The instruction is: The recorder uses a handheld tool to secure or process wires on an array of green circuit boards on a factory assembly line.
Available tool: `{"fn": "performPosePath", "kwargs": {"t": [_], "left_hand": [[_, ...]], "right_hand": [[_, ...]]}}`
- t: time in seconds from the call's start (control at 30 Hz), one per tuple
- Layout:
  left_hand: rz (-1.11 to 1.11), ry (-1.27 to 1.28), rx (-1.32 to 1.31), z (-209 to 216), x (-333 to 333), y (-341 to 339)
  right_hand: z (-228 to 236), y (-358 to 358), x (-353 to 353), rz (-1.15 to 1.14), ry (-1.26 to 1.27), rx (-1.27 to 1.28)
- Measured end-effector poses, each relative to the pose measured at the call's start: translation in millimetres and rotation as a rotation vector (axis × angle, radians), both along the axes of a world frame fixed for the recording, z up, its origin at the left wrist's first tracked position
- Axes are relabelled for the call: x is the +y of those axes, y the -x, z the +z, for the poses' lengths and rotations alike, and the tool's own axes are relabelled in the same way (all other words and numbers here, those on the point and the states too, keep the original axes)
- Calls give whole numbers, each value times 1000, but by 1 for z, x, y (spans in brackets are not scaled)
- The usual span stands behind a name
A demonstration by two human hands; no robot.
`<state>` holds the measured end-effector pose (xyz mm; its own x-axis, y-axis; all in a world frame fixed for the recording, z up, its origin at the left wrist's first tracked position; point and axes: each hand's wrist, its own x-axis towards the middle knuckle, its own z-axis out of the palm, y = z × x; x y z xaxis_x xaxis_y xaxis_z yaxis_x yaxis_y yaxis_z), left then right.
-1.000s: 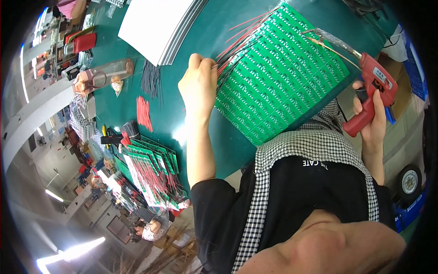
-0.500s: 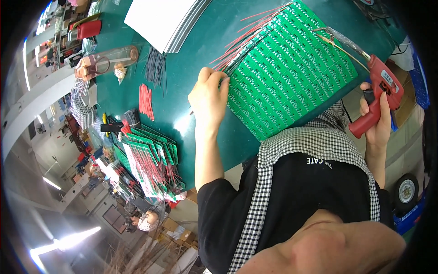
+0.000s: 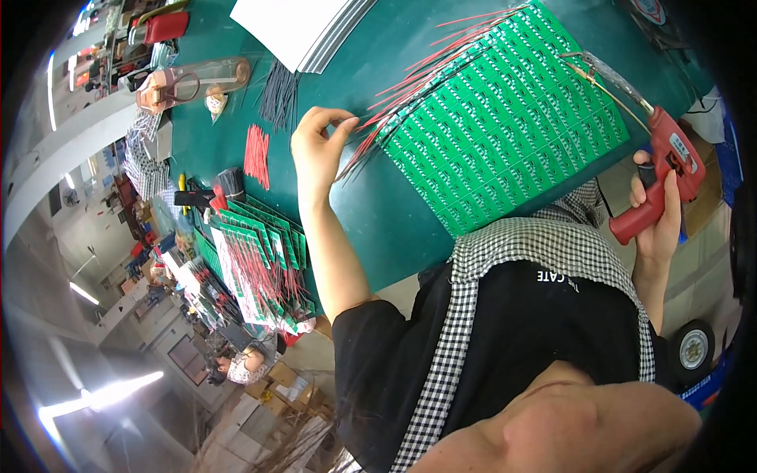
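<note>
A large green circuit board panel [image 3: 505, 130] lies slanted on the green table. Red and black wires [image 3: 430, 71] stick out along its upper-left edge. Just left of those wires is my left hand [image 3: 319, 150], thumb and fingers drawn together; whatever they pinch is too small to make out. My right hand [image 3: 658, 213] is wrapped around the grip of a red soldering gun [image 3: 658, 181]. Its metal tip and thin feed tube reach over the right part of the panel.
Loose black wires [image 3: 280, 94] and a bundle of red wires [image 3: 256, 158] lie left of my left hand. Nearer stand stacked wired boards [image 3: 264, 244]. White sheets [image 3: 296, 27] are piled at the back, with a clear bottle [image 3: 209, 83] at the far left. Another person [image 3: 244, 366] sits beyond.
My left hand has moved left, away from the panel's edge toward the loose black wires. The right hand still holds the soldering gun; the whole view has shifted slightly.
</note>
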<state>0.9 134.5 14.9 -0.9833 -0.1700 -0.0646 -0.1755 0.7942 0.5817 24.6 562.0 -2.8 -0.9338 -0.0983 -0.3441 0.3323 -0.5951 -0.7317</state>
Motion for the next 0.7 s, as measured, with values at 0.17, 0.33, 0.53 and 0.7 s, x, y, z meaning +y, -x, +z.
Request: {"fn": "performPosePath", "kwargs": {"t": [0.17, 0.33, 0.53, 0.7], "left_hand": [[-75, 57, 73, 17, 24, -8], [-219, 405, 106, -1, 56, -23], [-282, 519, 188, -7, 58, -17], [-338, 609, 210, -1, 46, -4]], "right_hand": [[6, 1, 9, -22, -4, 10], [5, 3, 5, 2, 13, 4], [6, 3, 6, 0, 18, 5], [5, 2, 9, -4, 2, 7]]}}
